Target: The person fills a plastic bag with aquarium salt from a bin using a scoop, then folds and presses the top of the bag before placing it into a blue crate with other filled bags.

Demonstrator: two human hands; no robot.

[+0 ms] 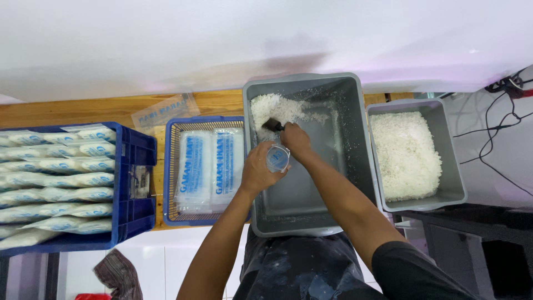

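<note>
My left hand (pixel 259 169) grips a small clear plastic bag (pixel 277 157) with blue print, held open over a large grey tub (pixel 338 166). Just above it, my right hand (pixel 296 140) is closed on a dark scoop (pixel 274 125) whose end sits in a pile of coarse white grains (pixel 273 108) in the tub's far left corner. The rest of the tub's floor shows only a thin scatter of grains.
A second grey tub (pixel 452 183) at the right is filled with white grains (pixel 405 155). A blue wire basket (pixel 169 166) of flat printed bags stands left of the large tub. A blue crate (pixel 133 183) at far left holds several filled bags. Cables hang at the right edge.
</note>
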